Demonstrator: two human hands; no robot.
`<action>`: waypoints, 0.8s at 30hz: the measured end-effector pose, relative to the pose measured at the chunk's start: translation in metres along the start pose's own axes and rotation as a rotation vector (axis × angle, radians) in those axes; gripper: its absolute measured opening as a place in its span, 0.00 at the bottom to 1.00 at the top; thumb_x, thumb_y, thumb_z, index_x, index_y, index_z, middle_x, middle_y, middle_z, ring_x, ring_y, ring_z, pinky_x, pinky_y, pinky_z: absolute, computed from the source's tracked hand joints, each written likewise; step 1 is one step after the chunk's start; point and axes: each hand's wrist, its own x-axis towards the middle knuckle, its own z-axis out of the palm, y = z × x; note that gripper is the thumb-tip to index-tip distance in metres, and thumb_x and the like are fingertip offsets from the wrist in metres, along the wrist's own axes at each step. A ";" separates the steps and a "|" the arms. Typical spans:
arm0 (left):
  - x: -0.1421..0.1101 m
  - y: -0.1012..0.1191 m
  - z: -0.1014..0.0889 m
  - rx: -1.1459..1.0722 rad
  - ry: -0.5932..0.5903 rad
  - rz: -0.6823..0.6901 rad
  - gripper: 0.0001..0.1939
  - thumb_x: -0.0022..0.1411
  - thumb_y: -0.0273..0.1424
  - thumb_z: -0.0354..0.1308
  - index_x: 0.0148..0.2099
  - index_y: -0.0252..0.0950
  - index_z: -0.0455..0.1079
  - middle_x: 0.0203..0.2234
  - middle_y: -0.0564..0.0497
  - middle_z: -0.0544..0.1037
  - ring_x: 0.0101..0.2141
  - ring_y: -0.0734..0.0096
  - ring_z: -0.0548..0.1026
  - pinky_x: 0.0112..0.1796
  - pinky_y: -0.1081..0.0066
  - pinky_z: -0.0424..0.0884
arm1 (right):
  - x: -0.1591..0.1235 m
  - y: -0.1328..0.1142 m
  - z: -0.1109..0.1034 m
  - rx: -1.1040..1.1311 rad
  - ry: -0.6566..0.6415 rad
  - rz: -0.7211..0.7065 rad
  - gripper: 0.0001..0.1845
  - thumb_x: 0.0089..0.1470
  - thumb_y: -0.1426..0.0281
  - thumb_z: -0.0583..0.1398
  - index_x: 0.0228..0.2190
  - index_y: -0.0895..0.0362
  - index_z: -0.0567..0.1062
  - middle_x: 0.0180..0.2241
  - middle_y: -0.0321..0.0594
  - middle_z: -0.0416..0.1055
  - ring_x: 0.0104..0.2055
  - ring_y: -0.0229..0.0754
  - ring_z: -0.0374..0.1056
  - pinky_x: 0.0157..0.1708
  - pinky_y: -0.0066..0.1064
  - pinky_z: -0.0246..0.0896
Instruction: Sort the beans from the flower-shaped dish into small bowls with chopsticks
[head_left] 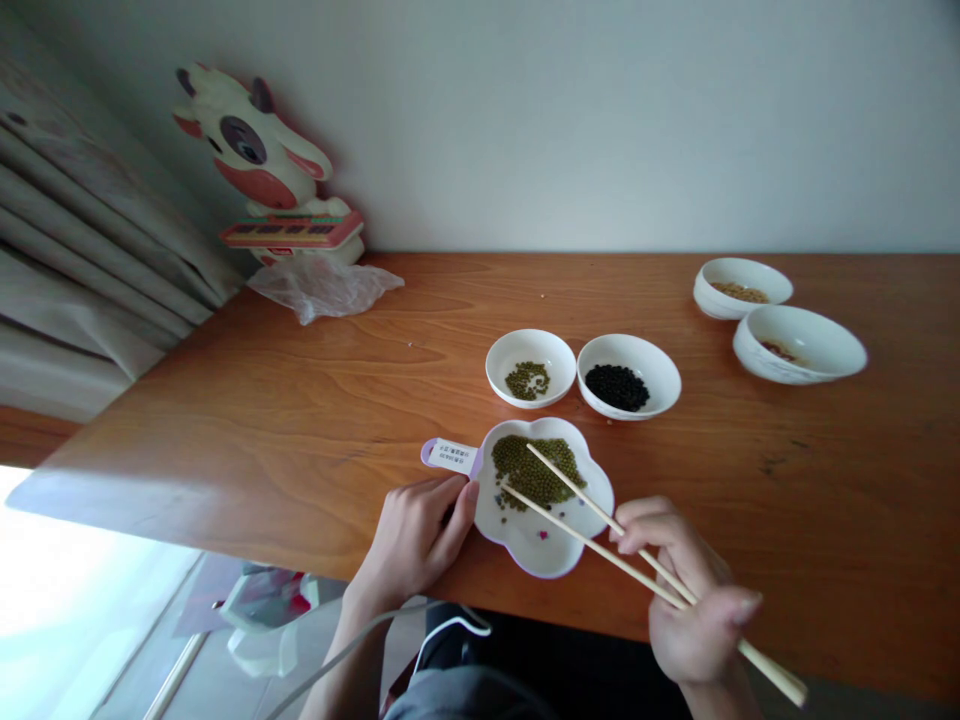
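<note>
The right hand (690, 585) pinches the chopsticks (577, 492), whose tips stand spread over the green beans (547, 482); whether they touch is unclear. The left hand (424, 530) rests on the worktop (300, 430) with fingers curled, thumb beside the flower-shaped dish (551, 555); I cannot tell whether it grips the rim. The dish, between the hands and slightly ahead, holds the beans.

The step in hand appears to be picking among the beans. The next move would call for closing the tips lightly on one bean, the dish kept steady.

Just beyond the dish stand a bowl of green beans (531, 345) and a bowl of black beans (660, 375). Farther off, ahead of the right hand, are two more bowls (832, 350).
</note>
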 end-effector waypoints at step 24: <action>-0.001 0.000 0.000 0.010 0.001 -0.011 0.20 0.78 0.37 0.44 0.30 0.38 0.55 0.23 0.54 0.69 0.23 0.75 0.62 0.30 0.70 0.55 | 0.002 0.004 -0.001 -0.134 -0.155 0.017 0.38 0.70 0.45 0.37 0.31 0.52 0.77 0.29 0.42 0.71 0.34 0.48 0.68 0.33 0.41 0.59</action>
